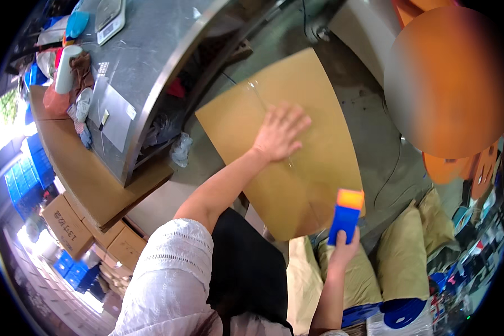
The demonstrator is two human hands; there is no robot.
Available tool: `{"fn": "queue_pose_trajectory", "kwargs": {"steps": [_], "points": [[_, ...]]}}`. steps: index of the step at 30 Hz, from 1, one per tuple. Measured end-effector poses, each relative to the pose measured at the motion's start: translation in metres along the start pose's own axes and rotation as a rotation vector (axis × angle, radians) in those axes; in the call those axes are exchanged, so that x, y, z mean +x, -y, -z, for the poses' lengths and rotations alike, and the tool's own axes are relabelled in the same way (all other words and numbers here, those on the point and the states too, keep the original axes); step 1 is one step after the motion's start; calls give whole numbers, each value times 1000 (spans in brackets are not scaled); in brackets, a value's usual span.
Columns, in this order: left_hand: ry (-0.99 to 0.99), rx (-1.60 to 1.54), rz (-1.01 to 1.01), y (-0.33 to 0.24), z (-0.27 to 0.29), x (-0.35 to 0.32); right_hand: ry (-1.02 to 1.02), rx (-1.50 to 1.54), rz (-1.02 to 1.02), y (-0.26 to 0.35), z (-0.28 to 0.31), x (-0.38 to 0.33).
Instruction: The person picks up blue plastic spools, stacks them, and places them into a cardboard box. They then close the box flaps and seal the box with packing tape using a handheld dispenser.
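My left hand [281, 131] lies flat, fingers spread, on a large brown cardboard box [325, 168] whose top seam carries a strip of clear tape. My right hand [343, 246] grips a blue tape dispenser [345, 215] with an orange end, held just off the near right corner of the box. The dispenser does not touch the cardboard.
A steel table [151, 50] at upper left carries a white scale [110, 21], a white cup [65, 68] and clear plastic sheets. Cardboard cartons [67, 224] and blue crates [31, 168] stand at left. Tan sacks [400, 252] lie at lower right. A blurred orange shape [451, 84] fills the upper right.
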State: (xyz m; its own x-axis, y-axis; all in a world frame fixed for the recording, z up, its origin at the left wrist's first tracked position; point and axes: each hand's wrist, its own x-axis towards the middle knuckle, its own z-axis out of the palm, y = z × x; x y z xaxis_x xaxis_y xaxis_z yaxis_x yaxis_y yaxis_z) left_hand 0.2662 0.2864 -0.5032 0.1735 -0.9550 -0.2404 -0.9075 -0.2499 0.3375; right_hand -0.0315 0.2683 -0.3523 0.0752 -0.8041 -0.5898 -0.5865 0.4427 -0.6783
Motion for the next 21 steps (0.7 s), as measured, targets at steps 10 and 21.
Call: {"fn": "queue_pose_trajectory", "kwargs": {"steps": [10, 21], "points": [[-441, 17, 389, 55, 32, 56, 340, -571, 1433, 298, -320, 99], [103, -427, 572, 121, 51, 76, -549, 236, -716, -75, -80, 29]]}}
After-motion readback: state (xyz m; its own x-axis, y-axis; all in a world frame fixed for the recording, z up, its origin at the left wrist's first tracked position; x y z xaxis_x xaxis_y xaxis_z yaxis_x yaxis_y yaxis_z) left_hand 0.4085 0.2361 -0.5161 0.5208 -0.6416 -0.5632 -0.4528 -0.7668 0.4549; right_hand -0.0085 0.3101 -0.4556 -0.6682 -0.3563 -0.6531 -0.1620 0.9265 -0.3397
